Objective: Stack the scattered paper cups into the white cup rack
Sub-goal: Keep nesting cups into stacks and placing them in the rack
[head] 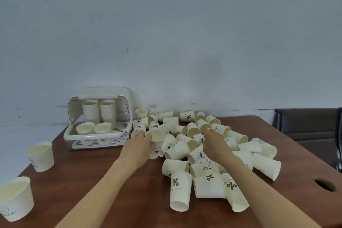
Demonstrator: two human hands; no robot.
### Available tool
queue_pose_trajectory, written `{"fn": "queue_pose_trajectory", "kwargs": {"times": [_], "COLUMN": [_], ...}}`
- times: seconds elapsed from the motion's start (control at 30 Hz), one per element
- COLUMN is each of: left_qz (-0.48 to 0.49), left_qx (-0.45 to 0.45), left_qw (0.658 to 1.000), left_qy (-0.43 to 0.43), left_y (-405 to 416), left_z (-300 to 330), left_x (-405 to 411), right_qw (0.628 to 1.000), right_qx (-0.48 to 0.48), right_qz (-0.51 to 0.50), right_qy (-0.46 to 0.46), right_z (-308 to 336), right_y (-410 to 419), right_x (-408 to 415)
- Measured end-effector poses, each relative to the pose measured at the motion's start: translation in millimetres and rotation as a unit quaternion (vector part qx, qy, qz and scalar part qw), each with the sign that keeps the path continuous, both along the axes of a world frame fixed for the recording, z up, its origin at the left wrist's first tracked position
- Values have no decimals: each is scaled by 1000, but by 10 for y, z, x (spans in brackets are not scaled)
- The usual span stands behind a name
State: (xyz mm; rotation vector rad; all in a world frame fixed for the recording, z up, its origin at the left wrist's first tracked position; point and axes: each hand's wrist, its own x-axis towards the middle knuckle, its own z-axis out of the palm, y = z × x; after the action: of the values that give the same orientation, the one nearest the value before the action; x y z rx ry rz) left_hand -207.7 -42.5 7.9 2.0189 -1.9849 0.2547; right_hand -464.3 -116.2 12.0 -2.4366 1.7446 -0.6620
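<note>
Left hand [140,144] grips an upright cup [157,139] mid-table; right hand [214,142] fingers hidden in the pile [203,153], state indeterminate. Risk: lifting dislodges neighbouring cups toward the table edge

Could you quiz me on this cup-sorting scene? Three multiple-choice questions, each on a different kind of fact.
1. Where is the white cup rack?
A. far left of the table
B. on the chair
C. near right corner

2. How many upright cups stand apart near the table's left edge?
A. none
B. two
C. five

3. What is the left hand doing?
A. lying flat on bare wood
B. gripping an upright cup
C. lifting the rack lid

Answers: 1 A, it sits beside the pile. 2 B, one cup and a nearer cup. 3 B, fingers curl round a cup.
</note>
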Motion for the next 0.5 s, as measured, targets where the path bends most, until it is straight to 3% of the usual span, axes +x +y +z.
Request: {"fn": "queue_pose_trajectory", "kwargs": {"times": [0.27, 0.5], "left_qz": [-46, -79], "left_qx": [-53, -51], "left_qw": [994, 990], "left_qy": [89, 106], "left_y": [-232, -505], "left_z": [109, 85], "left_x": [-448, -899], "right_qw": [998, 992], "right_qx": [17, 25], "right_qz": [-55, -120], "right_qy": [-5, 12], "right_z": [-90, -145], "right_y": [-136, -238], "right_x": [-457, -1038]}}
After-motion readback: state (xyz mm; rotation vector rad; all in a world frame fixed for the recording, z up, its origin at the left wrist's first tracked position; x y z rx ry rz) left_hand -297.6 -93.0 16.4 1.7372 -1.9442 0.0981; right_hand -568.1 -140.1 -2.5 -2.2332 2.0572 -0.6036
